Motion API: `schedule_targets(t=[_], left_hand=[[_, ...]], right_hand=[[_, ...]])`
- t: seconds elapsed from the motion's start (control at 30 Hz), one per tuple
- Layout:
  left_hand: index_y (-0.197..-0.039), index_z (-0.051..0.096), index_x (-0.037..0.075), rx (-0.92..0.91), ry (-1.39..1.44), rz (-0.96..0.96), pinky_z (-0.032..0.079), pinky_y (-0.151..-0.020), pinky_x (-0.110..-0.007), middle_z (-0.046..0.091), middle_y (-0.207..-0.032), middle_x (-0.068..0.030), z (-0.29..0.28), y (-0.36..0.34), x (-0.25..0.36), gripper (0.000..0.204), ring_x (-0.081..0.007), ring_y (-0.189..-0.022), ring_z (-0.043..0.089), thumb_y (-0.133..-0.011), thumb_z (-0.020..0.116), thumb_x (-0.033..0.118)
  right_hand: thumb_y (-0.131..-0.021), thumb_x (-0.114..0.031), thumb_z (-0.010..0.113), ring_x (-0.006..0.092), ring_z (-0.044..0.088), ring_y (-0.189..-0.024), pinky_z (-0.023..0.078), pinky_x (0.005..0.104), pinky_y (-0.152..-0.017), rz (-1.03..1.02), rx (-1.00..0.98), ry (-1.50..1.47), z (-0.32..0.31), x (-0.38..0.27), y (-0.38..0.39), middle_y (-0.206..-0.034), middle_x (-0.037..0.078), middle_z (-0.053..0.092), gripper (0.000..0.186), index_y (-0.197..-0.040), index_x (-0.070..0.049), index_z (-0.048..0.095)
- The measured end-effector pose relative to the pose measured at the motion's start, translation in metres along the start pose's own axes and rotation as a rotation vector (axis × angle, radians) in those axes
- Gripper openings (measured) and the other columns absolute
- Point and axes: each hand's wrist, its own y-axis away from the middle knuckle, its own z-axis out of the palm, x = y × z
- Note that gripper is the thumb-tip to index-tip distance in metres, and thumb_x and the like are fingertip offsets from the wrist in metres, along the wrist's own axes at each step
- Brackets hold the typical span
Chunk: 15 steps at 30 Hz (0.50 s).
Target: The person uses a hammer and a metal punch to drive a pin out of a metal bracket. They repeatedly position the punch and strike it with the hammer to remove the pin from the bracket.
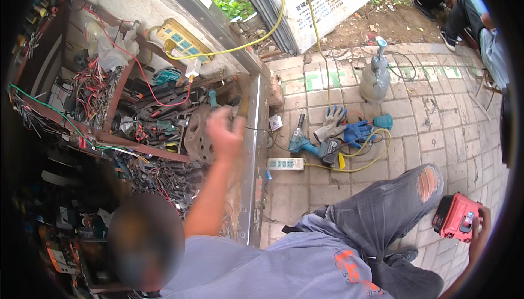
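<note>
Slightly blurred, my left hand [226,132] reaches over the edge of the tool cabinet with its fingers apart and nothing visible in them. Beside it lies a rusty metal disc with holes [199,138]; whether they touch I cannot tell. A teal-handled tool [213,99] is just beyond the fingertips. Far to the right, past my knees, my right hand [478,226] is closed round the side of a red and black box-like thing [456,217], whose exact kind I cannot make out.
Cable bundles [90,97] and loose tools fill the cabinet; a yellow socket strip [183,42] hangs above. On the paving lie a cordless tool [303,143], gloves [357,133], a white power strip [285,164] and yellow cord. A sprayer [375,78] stands farther off; people crouch top right.
</note>
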Motion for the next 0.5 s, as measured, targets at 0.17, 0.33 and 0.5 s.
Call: schedule_targets(t=[0.17, 0.33, 0.5], left_hand=[[-0.138, 0.037, -0.004, -0.285, -0.486, -0.384, 0.037, -0.103, -0.043, 0.051, -0.131, -0.0247, -0.105, -0.054, -0.121, 0.102, -0.0368, -0.121, 0.049, -0.064, 0.077, 0.054], [-0.129, 0.046, -0.006, -0.614, -0.084, -0.515, 0.043, -0.096, -0.042, 0.052, -0.131, -0.0233, -0.1, -0.063, -0.142, 0.093, -0.0336, -0.117, 0.054, -0.063, 0.078, 0.051], [-0.11, 0.059, 0.003, 0.051, -0.571, 0.032, 0.039, -0.087, -0.046, 0.056, -0.103, -0.0138, -0.049, -0.007, -0.08, 0.052, -0.0369, -0.102, 0.05, -0.072, 0.071, 0.037]], right_hand=[[-0.088, -0.012, 0.056, 0.0239, 0.052, -0.1, 0.041, 0.0331, -0.085, -0.045, -0.187, -0.062, 0.067, -0.034, -0.022, -0.108, 0.011, 0.054, 0.023, -0.106, 0.001, 0.053], [-0.087, -0.013, 0.057, 0.0254, 0.053, -0.09, 0.043, 0.0328, -0.079, -0.071, -0.17, -0.038, 0.074, -0.025, -0.029, -0.098, 0.012, 0.055, 0.022, -0.102, 0.002, 0.053], [-0.086, -0.012, 0.058, 0.0244, 0.052, -0.085, 0.043, 0.0331, -0.078, -0.081, -0.118, -0.001, 0.065, -0.021, -0.017, -0.094, 0.012, 0.054, 0.021, -0.1, 0.002, 0.054]])
